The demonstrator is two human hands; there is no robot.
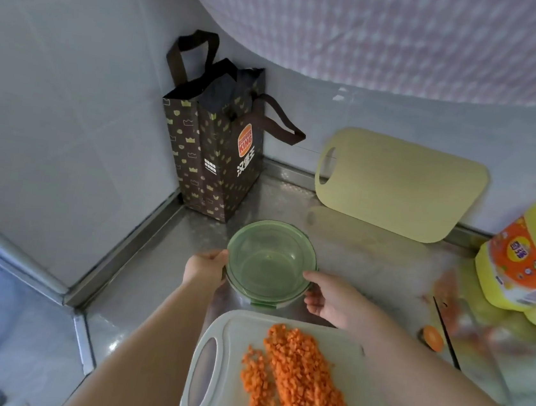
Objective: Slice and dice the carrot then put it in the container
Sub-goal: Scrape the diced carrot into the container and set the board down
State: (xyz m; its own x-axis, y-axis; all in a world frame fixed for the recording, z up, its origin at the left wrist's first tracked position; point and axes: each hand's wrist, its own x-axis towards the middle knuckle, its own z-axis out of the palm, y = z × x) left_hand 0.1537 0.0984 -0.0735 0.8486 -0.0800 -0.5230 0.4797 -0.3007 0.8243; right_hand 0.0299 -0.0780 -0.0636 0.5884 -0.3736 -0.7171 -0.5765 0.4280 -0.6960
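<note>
Here I am over the steel counter (370,258), dull and shiny in patches, tucked into a corner of pale tiled wall (69,113). A pink checked cloth (412,35) hangs across the top. In the corner stands a dark paper bag (217,163) with crowns and a burger logo, handles flopping. Along the back wall leans a beige board (402,184), handle hole to the left.

Both hands are on the container (269,263) now, a round one under a clear green lid, sitting on the counter between the bag and my white cutting board (234,339). My left hand (207,269) curls round its left rim; my right hand (329,298) grips the right rim, thumb on the lid's edge. The diced carrot (302,383) lies in two orange ridges on the white board, just below my wrists, none of it in the container.

Right side: a yellow bottle (526,265) with an orange label, cut off by the edge. Beside it a lone carrot end (433,338) on the counter, next to a dark straight line I can't identify. That whole stretch is smeared. Lower left is bluish and blurred, too vague to call. My palms hide the container's sides, and the white board runs out of the bottom.
</note>
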